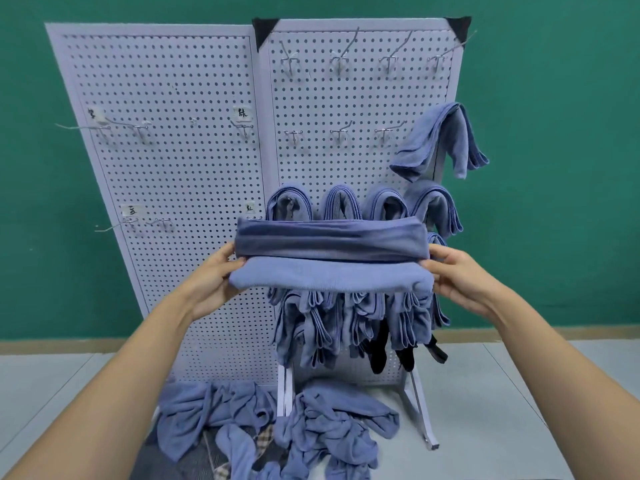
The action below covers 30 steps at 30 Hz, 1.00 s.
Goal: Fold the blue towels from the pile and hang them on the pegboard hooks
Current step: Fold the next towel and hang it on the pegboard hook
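Observation:
I hold a folded blue towel [330,259] stretched level in front of the right pegboard [349,98]. My left hand [216,277] pinches its left end and my right hand [460,275] pinches its right end. Behind it, several folded blue towels [374,202] hang on the lower hooks, and one more hung towel [440,140] drapes over a hook at the board's right edge. The pile of loose blue towels [277,431] lies on the floor below.
A left pegboard [162,168] with bare hooks and paper labels stands beside the right one. Bare hooks [339,60] line the right board's top two rows. The white stand foot [424,420] sticks out at the floor. A green wall is behind.

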Available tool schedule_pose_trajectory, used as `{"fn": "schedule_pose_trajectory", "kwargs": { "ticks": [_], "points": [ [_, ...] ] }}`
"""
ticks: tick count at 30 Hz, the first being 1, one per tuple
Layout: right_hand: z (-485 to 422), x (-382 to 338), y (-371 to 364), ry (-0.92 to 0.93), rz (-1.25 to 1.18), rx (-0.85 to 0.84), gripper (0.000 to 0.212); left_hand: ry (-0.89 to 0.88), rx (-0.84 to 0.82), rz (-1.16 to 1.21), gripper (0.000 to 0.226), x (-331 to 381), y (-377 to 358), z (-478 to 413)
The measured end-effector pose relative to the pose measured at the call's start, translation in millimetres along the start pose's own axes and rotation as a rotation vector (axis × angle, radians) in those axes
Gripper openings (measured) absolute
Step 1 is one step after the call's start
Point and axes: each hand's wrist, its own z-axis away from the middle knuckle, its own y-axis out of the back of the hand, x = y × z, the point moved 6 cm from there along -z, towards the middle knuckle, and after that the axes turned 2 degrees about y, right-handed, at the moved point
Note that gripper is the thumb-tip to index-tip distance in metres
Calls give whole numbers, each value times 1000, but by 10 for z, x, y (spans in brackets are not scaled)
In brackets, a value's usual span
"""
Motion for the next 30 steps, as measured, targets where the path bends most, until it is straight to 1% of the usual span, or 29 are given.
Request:
{"fn": "schedule_pose_trajectory", "kwargs": {
  "ticks": [2,3,4,5,6,8,10,12,14,15,16,17,18,19,21,25,28,30],
  "points": [
    [29,29,14,13,-41,12,65,-6,-28,38,30,7,-19,62],
    [33,61,28,14,-46,20,62,-13,-33,29,29,3,-26,85],
    [37,76,35,10,-46,44,49,-24,-35,10,29,-5,-28,91],
    [44,78,37,7,-54,74,27,-33,-34,3,30,-3,-40,105],
    [65,53,16,20,-61,96,15,-38,-32,-4,30,4,-49,113],
    [53,29,15,31,-44,116,33,-40,-50,-18,30,34,-74,133],
    [42,6,-13,16,-42,133,34,-33,-105,-7,29,70,-106,136],
    [48,-45,-55,-10,-53,143,27,-21,-131,-2,33,103,-125,131],
    [45,-77,-83,-45,-66,172,21,-22,-87,-76,32,110,-149,89],
    [45,-91,-102,-56,-42,170,20,-27,-52,-130,23,111,-171,69],
    [33,-108,-119,-59,5,171,14,-40,-13,-176,12,113,-192,44],
    [33,-137,-139,-56,64,178,5,-56,29,-192,5,119,-214,35],
    [28,-155,-145,-44,108,189,7,-71,70,-198,11,114,-215,19],
    [21,-175,-139,-30,135,202,14,-74,109,-185,15,109,-215,11],
    [34,-262,-151,6,92,235,20,-56,172,-189,17,67,-205,9],
    [46,-515,-225,75,-17,278,19,52,233,-317,13,-186,-238,-28],
    [22,-729,-335,109,-67,264,18,129,238,-413,21,-387,-344,-59],
    [-12,-853,-411,115,-65,265,16,140,244,-436,25,-460,-430,-88]
  ]
}}
